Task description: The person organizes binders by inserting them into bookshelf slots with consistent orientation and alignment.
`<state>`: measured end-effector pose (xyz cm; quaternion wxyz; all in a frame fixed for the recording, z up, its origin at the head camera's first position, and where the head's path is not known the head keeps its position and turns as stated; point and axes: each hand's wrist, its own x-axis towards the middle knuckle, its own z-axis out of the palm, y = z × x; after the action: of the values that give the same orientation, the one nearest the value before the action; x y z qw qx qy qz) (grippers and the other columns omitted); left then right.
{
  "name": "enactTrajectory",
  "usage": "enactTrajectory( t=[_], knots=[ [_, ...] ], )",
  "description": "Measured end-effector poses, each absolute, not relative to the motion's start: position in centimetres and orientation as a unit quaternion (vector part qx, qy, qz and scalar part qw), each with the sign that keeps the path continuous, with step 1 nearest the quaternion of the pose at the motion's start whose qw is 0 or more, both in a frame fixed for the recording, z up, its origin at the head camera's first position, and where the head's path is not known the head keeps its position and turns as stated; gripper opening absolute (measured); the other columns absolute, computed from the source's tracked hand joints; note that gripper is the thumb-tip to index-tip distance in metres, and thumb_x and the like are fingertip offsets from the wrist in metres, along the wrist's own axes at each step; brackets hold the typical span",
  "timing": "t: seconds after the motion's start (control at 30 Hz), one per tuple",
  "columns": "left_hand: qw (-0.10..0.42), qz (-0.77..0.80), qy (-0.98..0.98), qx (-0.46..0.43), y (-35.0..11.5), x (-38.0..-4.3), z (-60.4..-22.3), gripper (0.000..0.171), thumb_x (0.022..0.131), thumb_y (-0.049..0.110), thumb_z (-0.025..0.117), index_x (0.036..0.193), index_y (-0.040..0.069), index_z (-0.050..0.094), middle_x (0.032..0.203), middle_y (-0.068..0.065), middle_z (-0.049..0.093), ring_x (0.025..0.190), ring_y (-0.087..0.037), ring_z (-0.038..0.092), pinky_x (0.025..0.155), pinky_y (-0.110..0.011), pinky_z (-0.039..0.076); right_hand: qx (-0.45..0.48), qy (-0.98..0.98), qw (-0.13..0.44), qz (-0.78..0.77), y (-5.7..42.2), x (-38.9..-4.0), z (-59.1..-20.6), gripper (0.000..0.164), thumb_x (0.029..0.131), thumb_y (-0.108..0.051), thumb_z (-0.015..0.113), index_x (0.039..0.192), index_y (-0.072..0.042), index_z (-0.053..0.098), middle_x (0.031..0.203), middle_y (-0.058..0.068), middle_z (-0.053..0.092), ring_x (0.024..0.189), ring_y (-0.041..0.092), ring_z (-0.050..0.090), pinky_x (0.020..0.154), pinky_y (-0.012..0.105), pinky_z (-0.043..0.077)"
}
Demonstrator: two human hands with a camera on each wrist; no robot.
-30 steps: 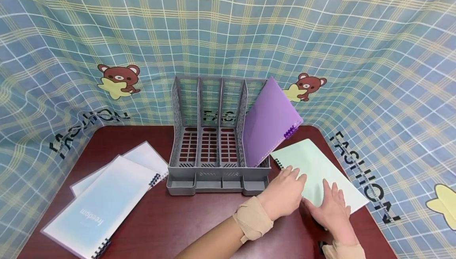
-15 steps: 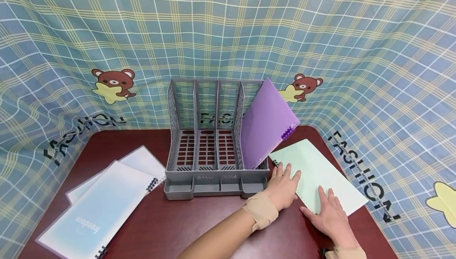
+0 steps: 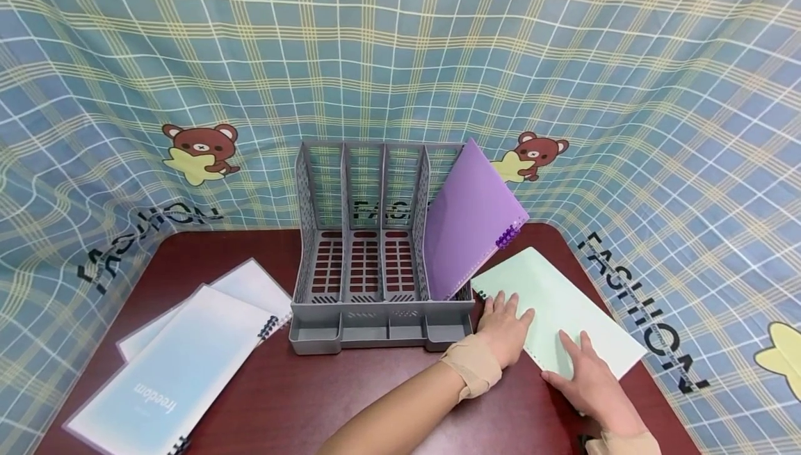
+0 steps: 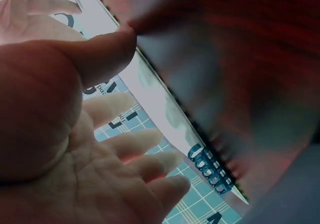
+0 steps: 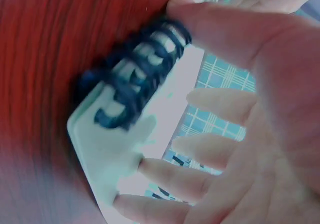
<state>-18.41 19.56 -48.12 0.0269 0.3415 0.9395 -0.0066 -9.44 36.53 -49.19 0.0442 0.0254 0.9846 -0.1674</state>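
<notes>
A pale green ring-bound notebook [image 3: 557, 295] lies flat at the table's right side, its dark rings [image 4: 210, 169] along the edge facing me. My left hand [image 3: 505, 330] rests on that edge near the far rings, fingers extended over the cover. Its thumb [image 4: 107, 53] lies at the bound edge in the left wrist view. My right hand [image 3: 589, 378] is at the near corner, fingers spread over the cover. In the right wrist view, its thumb [image 5: 220, 28] lies beside the near dark rings [image 5: 142, 71]. Neither hand visibly grips the notebook.
A grey file rack [image 3: 382, 312] stands mid-table, with a purple notebook [image 3: 472, 222] leaning in its rightmost slot. Two pale notebooks overlap at left, the upper one [image 3: 175, 364] marked "freedom". A plaid curtain [image 3: 388, 58] surrounds the dark red table [image 3: 269, 406].
My left hand has flattened, its fingers now stretched along the green notebook's bound edge. The right hand has shifted slightly nearer me. The notebook has turned slightly. The head view has shifted a little.
</notes>
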Motion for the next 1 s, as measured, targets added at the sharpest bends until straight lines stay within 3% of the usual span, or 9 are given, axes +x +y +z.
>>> enactTrajectory(
  t=[0.47,0.67,0.87,1.0],
  knots=[
    [0.077,-0.015,0.926,0.369,20.1,-18.4,-48.5,0.063,0.093,0.031,0.064,0.15,0.042,0.041,0.157,0.006,0.035,0.146,-0.019,0.027,0.116,-0.043,0.025,0.01,0.989,0.025,-0.144,36.5,-9.5,-48.8,0.074,0.083,-0.033,0.072,0.14,0.009,0.048,0.141,0.044,0.036,0.114,0.062,0.047,0.086,0.067,0.044],
    [0.042,-0.037,0.924,0.378,20.5,-18.4,-48.8,0.056,0.093,0.033,0.064,0.146,0.041,0.046,0.151,0.006,0.043,0.141,-0.02,0.035,0.113,-0.042,0.028,0.007,0.986,0.021,-0.162,36.6,-9.3,-48.4,0.066,0.089,-0.028,0.066,0.14,0.009,0.047,0.134,0.04,0.048,0.112,0.062,0.05,0.088,0.067,0.044],
    [-0.015,-0.058,0.921,0.384,21.0,-18.4,-49.2,0.033,0.09,0.036,0.068,0.121,0.04,0.061,0.121,0.008,0.058,0.113,-0.017,0.05,0.099,-0.034,0.039,0.019,0.985,0.042,-0.167,36.4,-9.4,-48.2,0.058,0.096,-0.025,0.055,0.142,0.009,0.046,0.123,0.034,0.06,0.11,0.059,0.053,0.086,0.065,0.045],
    [-0.029,-0.065,0.92,0.386,21.2,-18.4,-49.2,0.026,0.09,0.036,0.067,0.116,0.039,0.063,0.115,0.008,0.061,0.108,-0.017,0.053,0.094,-0.032,0.042,0.029,0.989,0.039,-0.142,36.0,-9.6,-48.5,0.059,0.091,-0.026,0.06,0.138,0.01,0.05,0.119,0.033,0.062,0.107,0.06,0.053,0.084,0.068,0.044]
  ],
)
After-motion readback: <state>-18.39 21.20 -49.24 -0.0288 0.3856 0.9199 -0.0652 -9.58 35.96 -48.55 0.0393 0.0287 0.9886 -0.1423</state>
